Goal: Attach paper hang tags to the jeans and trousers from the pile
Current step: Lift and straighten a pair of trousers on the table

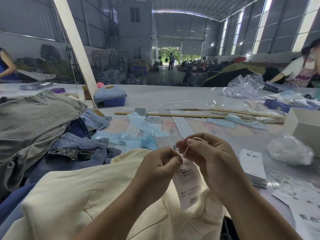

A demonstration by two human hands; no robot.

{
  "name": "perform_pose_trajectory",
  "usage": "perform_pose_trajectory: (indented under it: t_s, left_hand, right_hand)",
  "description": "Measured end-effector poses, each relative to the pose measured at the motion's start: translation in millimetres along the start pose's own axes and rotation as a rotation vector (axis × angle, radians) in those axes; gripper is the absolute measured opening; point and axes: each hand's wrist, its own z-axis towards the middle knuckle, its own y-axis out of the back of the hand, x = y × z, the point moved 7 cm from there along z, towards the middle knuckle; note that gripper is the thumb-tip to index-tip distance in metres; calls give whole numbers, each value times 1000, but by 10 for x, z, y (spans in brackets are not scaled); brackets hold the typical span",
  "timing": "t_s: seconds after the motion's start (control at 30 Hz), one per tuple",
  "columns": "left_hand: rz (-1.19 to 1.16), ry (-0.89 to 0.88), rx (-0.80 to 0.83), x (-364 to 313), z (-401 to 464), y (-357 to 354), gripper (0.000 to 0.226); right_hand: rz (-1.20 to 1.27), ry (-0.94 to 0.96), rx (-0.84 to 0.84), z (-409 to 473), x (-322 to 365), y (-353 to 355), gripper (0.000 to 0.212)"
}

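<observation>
Warehouse, grey worktable (216, 135): left hand (161, 168) and right hand (206, 158) pinch thin cream string (185, 152) on white printed paper hang tag (187, 186), text illegible, over cream trousers (86, 196).

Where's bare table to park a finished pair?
Far middle of the table, between the folded jeans on a blue box and the crumpled clear bag, looks bare. Crowded: garment pile at left, label strips ahead, tag stack beside the right hand.

The pale surface (173, 94) is strewn with a pile of jeans (72, 153), cream trousers (86, 196), label strips (183, 123), wooden rulers (173, 115) and stacked hang tags (252, 167).
</observation>
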Motion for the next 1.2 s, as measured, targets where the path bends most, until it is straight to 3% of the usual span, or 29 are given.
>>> perform_pose_trajectory:
  t_s: [0.1,0.27,0.37,0.43,0.57,0.63,0.73,0.8,0.97,1.1,1.2]
  left_hand:
    - [-102,-27,86,-12,-7,-55,43]
    - [-59,-5,257,-11,-27,-141,37]
    - [-76,5,274,2,-4,-170,27]
    - [-88,38,238,26,11,-170,8]
    - [-295,258,228,220,33,-188,72]
    - [-356,350,258,269,32,-184,80]
    - [-366,364,355,246,14,-231,51]
    - [-362,463,326,315,-16,-208,40]
    - [-407,806,438,491,-145,-135,44]
    - [-161,867,447,624,-222,-83,21]
    - [111,783,523,625,-255,-118,14]
  right_hand:
    - [186,-37,9,-5,5,-9,22]
    - [247,-67,-47,-21,19,112,32]
    - [26,-127,-42,-49,5,182,34]
    - [-177,-177,-23,-76,-31,206,34]
    - [-333,-185,-59,-131,-61,264,32]
    - [-380,-178,-70,-153,-58,281,31]
    - [-458,-155,-89,-161,-12,297,27]
    - [-518,-102,-102,-156,71,294,23]
    - [-555,-17,-91,-124,215,233,22]
    - [-626,-21,-69,-142,170,201,19]
    - [-700,-50,-34,-192,72,186,22]
